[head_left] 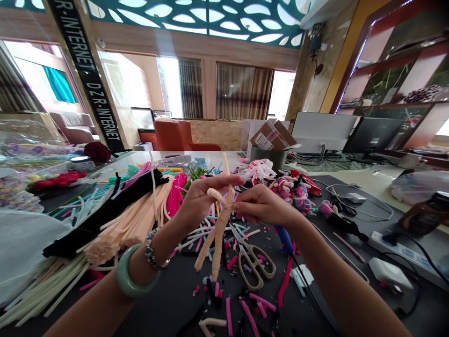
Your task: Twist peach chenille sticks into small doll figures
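Observation:
Between my two hands hangs a peach pipe-cleaner figure (220, 229), with two wrapped legs pointing down and a short arm sticking out to the left. My left hand (198, 201) grips its upper part, index finger stretched across to the right. Fingers of my right hand (261, 205) are pinched together at the figure's right side near the top; the exact bit they hold is hidden. A single peach stem rises above the hands. Just below and to the right, scissors (250, 262) with beige handles lie on the dark table, apart from both hands.
Bundles of peach pipe cleaners (129, 224), black pipe cleaners (105, 213) and pink ones lie at left. Cut scraps (245, 309) litter the front. On the right are a power strip (403, 252), cables and a dark bottle (426, 215); a bin with cardboard (273, 135) stands behind.

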{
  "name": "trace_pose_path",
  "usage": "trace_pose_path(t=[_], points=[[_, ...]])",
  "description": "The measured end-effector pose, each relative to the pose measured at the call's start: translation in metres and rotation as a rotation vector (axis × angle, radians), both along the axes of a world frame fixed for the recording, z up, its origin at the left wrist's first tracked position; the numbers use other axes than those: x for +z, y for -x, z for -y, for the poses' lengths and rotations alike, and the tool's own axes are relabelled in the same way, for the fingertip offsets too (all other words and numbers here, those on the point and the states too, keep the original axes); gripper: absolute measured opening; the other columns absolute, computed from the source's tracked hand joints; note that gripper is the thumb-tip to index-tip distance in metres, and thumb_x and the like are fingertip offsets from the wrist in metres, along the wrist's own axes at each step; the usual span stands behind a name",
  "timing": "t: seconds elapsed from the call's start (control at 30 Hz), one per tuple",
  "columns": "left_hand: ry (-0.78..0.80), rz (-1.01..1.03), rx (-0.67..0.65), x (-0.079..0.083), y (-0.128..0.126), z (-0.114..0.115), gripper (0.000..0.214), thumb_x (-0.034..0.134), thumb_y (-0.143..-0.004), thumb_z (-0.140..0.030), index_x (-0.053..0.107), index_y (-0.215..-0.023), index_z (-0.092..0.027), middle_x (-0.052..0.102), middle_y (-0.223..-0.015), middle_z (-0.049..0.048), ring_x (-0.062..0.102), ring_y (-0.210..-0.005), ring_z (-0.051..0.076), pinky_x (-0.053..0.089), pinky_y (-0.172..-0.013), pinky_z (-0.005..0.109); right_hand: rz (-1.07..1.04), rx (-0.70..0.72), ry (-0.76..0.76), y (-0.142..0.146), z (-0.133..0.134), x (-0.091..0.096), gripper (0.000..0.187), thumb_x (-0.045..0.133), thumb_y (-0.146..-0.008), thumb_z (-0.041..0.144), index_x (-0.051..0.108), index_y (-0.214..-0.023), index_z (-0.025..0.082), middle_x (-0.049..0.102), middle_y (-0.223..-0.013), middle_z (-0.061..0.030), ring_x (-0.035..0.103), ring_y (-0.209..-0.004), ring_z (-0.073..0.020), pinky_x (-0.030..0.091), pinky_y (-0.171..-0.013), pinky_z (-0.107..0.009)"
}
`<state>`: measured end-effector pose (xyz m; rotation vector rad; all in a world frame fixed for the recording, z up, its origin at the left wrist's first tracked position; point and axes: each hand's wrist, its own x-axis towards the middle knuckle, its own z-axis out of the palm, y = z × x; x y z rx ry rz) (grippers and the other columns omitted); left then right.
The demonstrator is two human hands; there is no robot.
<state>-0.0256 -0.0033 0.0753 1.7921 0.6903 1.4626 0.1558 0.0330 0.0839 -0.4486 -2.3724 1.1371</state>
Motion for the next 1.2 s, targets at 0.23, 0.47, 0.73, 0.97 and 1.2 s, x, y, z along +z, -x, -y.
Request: trace_pose_path(t=[0.23,0.47,0.73,0.97,1.2], points=[[0.035,0.094,-0.302,0.006,0.007,0.001,0.046,0.040,-0.080,-0.031,0.065,-0.114,-0.015,0.061,-0.124,0.0070,0.045,-0.126,0.026,0.025,-0.112,0.042,-0.017,-0.022,-0.015,-0.001,0.003,0.003,0.044,0.048,-0.090,0.038,0.049,-0.053,0.014,0.042,-0.044,0.0056,0.033,-0.041,-0.0040,0.028,-0.044,-0.020],[0.068,0.005,-0.381,0.008,0.009,0.003,0.067,0.031,-0.083,-0.065,0.062,-0.117,-0.018,0.054,-0.132,0.0097,0.037,-0.132,0.028,0.028,-0.110,0.044,0.003,-0.037,0.020,0.001,0.001,0.001,0.038,0.049,-0.089,0.038,0.055,-0.062,0.012,0.043,-0.043,0.0061,0.034,-0.041,-0.0035,0.028,-0.043,-0.018],[0.066,0.073,-0.482,0.004,0.011,-0.003,0.071,0.030,-0.084,-0.067,0.057,-0.123,-0.015,0.048,-0.137,0.0101,0.030,-0.135,0.031,0.023,-0.112,0.044,-0.080,-0.084,0.047,0.006,0.005,-0.001,0.025,0.052,-0.088,0.035,0.059,-0.082,0.012,0.043,-0.044,0.0082,0.036,-0.038,-0.0038,0.028,-0.039,-0.016],[0.077,0.104,-0.415,-0.001,0.011,-0.006,0.058,0.054,-0.081,-0.054,0.041,-0.130,-0.026,0.043,-0.139,0.0103,0.043,-0.125,0.031,0.037,-0.102,0.046,-0.144,-0.091,0.080,0.007,0.001,-0.005,0.021,0.052,-0.088,0.032,0.061,-0.086,0.014,0.041,-0.043,0.0088,0.036,-0.037,-0.0043,0.026,-0.038,-0.017],[-0.020,-0.301,0.136,-0.004,0.015,-0.012,0.032,0.059,-0.081,-0.044,0.054,-0.100,-0.019,0.057,-0.102,0.0064,0.058,-0.083,0.016,0.048,-0.066,0.024,-0.173,-0.135,0.113,0.007,0.000,-0.003,0.024,0.054,-0.086,0.037,0.057,-0.080,0.014,0.043,-0.042,0.0088,0.034,-0.037,-0.0033,0.024,-0.038,-0.017]])
